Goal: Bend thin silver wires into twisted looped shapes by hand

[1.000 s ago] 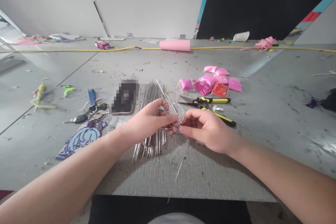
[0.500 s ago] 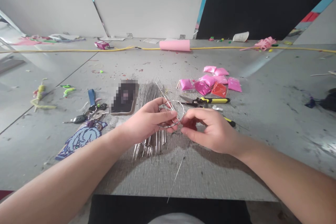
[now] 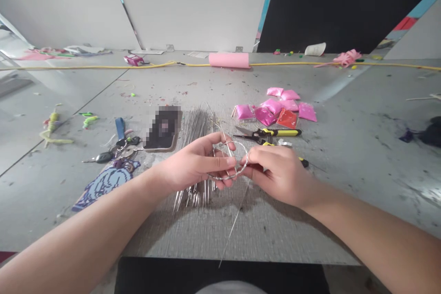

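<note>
A ring of twisted silvery wire [image 3: 246, 150] is held between my hands, just above the table. My left hand [image 3: 203, 161] is closed on its left side, with the thumb pressed over a straight wire [image 3: 225, 137] that crosses the ring. At the ring's right edge, my right hand [image 3: 275, 170] pinches the wire between thumb and forefinger. Under and behind my left hand lies a bundle of straight wires [image 3: 196, 124]. One loose wire [image 3: 234, 225] rests on the table nearer to me.
Yellow-and-black pliers [image 3: 282, 132] lie behind my right hand, partly covering another tool. Several pink packets [image 3: 272, 105] sit beyond them. On the left are a phone [image 3: 163, 128], keys [image 3: 103, 157] and a blue pixel-patterned piece [image 3: 106, 183]. A yellow cord [image 3: 275, 63] runs along the back.
My right hand has closed in on the ring's right edge and now pinches it. The ring has shifted slightly right and toward me, and more of its loop shows.
</note>
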`<state>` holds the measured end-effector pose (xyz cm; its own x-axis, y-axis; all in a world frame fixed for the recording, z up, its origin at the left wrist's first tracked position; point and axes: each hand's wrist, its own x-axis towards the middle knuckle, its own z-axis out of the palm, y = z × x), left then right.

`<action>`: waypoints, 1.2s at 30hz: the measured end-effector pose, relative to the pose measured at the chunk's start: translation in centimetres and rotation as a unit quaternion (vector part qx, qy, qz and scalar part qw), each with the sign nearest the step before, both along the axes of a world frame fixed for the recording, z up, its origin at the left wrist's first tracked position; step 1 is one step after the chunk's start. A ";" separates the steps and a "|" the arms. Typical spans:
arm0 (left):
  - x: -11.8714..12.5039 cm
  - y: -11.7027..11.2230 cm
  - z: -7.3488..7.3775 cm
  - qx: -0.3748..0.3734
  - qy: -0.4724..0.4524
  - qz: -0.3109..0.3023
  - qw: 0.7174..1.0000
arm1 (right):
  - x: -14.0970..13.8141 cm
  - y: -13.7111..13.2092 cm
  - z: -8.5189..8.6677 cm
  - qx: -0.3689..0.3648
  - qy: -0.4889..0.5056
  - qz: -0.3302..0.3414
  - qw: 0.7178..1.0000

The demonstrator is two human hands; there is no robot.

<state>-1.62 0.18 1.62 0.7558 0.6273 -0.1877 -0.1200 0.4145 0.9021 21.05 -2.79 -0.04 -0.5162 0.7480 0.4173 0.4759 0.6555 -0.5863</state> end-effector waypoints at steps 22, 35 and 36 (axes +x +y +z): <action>0.3 -0.8 -0.6 0.230 0.100 0.025 0.968 | -1.4 1.1 -0.7 -0.507 0.361 -0.088 0.778; 0.3 -0.3 -1.1 0.259 0.117 0.029 0.958 | -1.8 0.8 -0.6 -0.490 0.361 -0.109 0.786; 0.3 -0.3 -1.1 0.260 0.124 0.028 0.957 | -1.8 0.9 -0.7 -0.475 0.353 -0.106 0.799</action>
<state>-1.29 -0.11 0.53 0.6912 0.7226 -0.0092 0.1160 -0.0984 0.9884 19.26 -1.93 -0.78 -0.2232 0.9396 -0.2595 -0.1530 -0.2967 -0.9426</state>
